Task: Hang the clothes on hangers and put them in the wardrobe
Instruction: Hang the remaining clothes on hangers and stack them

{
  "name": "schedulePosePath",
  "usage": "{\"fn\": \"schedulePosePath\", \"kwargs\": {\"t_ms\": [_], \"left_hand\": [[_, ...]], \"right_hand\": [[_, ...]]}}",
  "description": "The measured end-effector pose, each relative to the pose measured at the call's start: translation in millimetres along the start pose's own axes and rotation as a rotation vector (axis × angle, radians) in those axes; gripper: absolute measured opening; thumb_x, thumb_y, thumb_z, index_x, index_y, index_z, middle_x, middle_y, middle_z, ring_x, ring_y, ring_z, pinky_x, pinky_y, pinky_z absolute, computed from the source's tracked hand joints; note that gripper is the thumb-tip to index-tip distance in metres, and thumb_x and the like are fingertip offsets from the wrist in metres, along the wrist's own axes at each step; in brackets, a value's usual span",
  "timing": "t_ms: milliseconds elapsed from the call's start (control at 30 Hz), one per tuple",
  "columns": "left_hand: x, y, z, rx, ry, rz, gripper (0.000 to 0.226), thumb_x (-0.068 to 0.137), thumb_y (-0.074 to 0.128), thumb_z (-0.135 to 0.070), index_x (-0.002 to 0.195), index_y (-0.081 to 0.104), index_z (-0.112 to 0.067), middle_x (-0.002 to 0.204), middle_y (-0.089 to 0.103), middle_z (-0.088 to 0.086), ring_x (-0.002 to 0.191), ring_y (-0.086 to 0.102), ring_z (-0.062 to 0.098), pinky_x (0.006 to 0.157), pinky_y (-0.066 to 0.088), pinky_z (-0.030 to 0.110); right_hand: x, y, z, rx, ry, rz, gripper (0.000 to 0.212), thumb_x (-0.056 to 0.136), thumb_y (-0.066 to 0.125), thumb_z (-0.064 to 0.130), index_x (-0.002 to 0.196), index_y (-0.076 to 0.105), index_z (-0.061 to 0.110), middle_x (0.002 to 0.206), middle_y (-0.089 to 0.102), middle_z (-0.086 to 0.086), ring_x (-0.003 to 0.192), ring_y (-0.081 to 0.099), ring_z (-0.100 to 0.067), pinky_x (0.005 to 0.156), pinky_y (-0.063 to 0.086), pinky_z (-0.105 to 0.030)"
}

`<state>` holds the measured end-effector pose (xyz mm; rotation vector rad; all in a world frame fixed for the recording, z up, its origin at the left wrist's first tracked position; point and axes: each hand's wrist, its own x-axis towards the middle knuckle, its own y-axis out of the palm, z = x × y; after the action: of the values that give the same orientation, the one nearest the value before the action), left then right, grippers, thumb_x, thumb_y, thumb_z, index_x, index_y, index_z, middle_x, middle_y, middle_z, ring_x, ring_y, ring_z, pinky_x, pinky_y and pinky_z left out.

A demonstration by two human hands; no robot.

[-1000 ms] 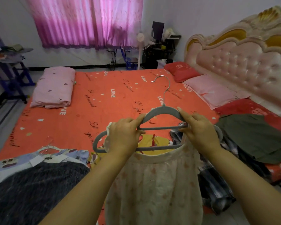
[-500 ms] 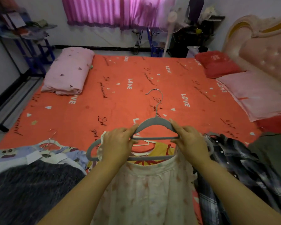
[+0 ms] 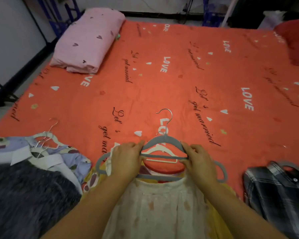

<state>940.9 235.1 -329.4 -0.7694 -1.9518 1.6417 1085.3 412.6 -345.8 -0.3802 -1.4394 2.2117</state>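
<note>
Here both hands, left hand (image 3: 126,157) and right hand (image 3: 199,161), pinch one grey velvety hanger (image 3: 164,144) with closed fingers; a cream, thin, spotted dress (image 3: 155,207) drapes from it.

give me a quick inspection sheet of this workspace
surface: orange bedsheet printed with LOVE, mostly bare.
job's things: grey hanger carrying a cream floral garment; yellow garment on a white hanger beneath.
clutter: hangered shirt pile at left, plaid shirt at right, folded pink quilt, red pillow.
grippers: left hand and right hand both pinch the grey hanger's shoulders.
cables: dark cords by the far wall.
surroundings: blue metal rack beyond the bed; wardrobe not seen.
</note>
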Motion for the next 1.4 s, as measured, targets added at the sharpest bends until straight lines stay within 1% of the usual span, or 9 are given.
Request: {"fn": "schedulePosePath", "kwargs": {"t_ms": [100, 167, 233, 333, 467, 667, 833, 1033, 1400], "left_hand": [[14, 30, 5, 0.029, -0.060, 0.048, 0.058, 0.091, 0.049, -0.025, 0.145, 0.029, -0.029, 0.132, 0.050, -0.002, 0.120, 0.043, 0.022, 0.092, 0.032, 0.033], [13, 47, 9, 0.057, -0.099, 0.111, 0.060, 0.092, 0.045, -0.022, 0.147, 0.022, -0.027, 0.145, 0.036, 0.001, 0.129, 0.034, 0.021, 0.100, 0.028, 0.033], [3, 65, 12, 0.083, -0.114, 0.191, 0.059, 0.093, 0.044, -0.023, 0.147, 0.021, -0.025, 0.147, 0.031, 0.002, 0.132, 0.031, 0.022, 0.102, 0.028, 0.034], [-15, 87, 17, 0.106, -0.120, 0.302, 0.054, 0.093, 0.046, -0.027, 0.144, 0.026, -0.025, 0.147, 0.032, -0.001, 0.134, 0.029, 0.021, 0.105, 0.027, 0.034], [-32, 93, 20, 0.078, -0.156, 0.355, 0.050, 0.092, 0.049, -0.034, 0.140, 0.035, -0.027, 0.141, 0.040, -0.002, 0.127, 0.038, 0.021, 0.100, 0.033, 0.034], [-56, 55, 26, 0.041, -0.164, 0.374, 0.048, 0.093, 0.048, -0.038, 0.138, 0.038, -0.024, 0.141, 0.041, 0.000, 0.127, 0.039, 0.022, 0.100, 0.033, 0.034], [-85, 0, 42, 0.030, -0.155, 0.329, 0.047, 0.095, 0.046, -0.039, 0.139, 0.038, -0.024, 0.141, 0.042, -0.002, 0.126, 0.040, 0.021, 0.101, 0.030, 0.036], [-141, -62, 94, 0.046, -0.247, 0.261, 0.041, 0.096, 0.040, -0.038, 0.136, 0.040, -0.027, 0.127, 0.050, -0.003, 0.116, 0.046, 0.021, 0.090, 0.035, 0.032], [-236, -123, 269, -0.011, -0.255, 0.172, 0.050, 0.096, 0.044, -0.042, 0.142, 0.034, -0.023, 0.135, 0.045, -0.001, 0.121, 0.044, 0.021, 0.099, 0.035, 0.035]], "right_hand": [[20, 39, -11, -0.048, 0.061, 0.025, 0.059, 0.082, 0.067, 0.021, 0.138, 0.047, 0.024, 0.123, 0.055, -0.009, 0.109, 0.052, -0.031, 0.089, 0.042, -0.040], [28, 63, -15, -0.151, 0.135, 0.142, 0.060, 0.087, 0.058, 0.026, 0.142, 0.035, 0.032, 0.143, 0.039, -0.005, 0.127, 0.040, -0.027, 0.104, 0.032, -0.040], [28, 85, -19, -0.193, 0.202, 0.298, 0.060, 0.090, 0.053, 0.025, 0.144, 0.028, 0.031, 0.151, 0.026, -0.003, 0.136, 0.029, -0.026, 0.109, 0.025, -0.042], [15, 106, -21, -0.202, 0.163, 0.384, 0.054, 0.090, 0.052, 0.027, 0.141, 0.034, 0.025, 0.146, 0.035, -0.003, 0.130, 0.037, -0.026, 0.106, 0.032, -0.039], [-10, 112, -15, -0.171, 0.129, 0.418, 0.047, 0.089, 0.054, 0.036, 0.133, 0.045, 0.021, 0.139, 0.043, -0.003, 0.124, 0.044, -0.024, 0.100, 0.036, -0.035], [-45, 85, 17, -0.102, 0.076, 0.444, 0.057, 0.091, 0.053, 0.042, 0.142, 0.035, 0.022, 0.141, 0.042, 0.000, 0.127, 0.041, -0.020, 0.105, 0.030, -0.031], [-65, 53, 75, -0.049, 0.035, 0.421, 0.054, 0.092, 0.053, 0.040, 0.141, 0.037, 0.023, 0.140, 0.042, 0.002, 0.127, 0.041, -0.018, 0.106, 0.032, -0.029], [-89, 34, 162, -0.029, -0.057, 0.413, 0.057, 0.092, 0.054, 0.041, 0.143, 0.035, 0.025, 0.146, 0.040, 0.001, 0.133, 0.037, -0.018, 0.110, 0.029, -0.031], [-128, 75, 351, -0.119, -0.122, 0.356, 0.052, 0.090, 0.056, 0.037, 0.138, 0.041, 0.025, 0.136, 0.048, -0.001, 0.120, 0.047, -0.021, 0.095, 0.039, -0.029]]}}
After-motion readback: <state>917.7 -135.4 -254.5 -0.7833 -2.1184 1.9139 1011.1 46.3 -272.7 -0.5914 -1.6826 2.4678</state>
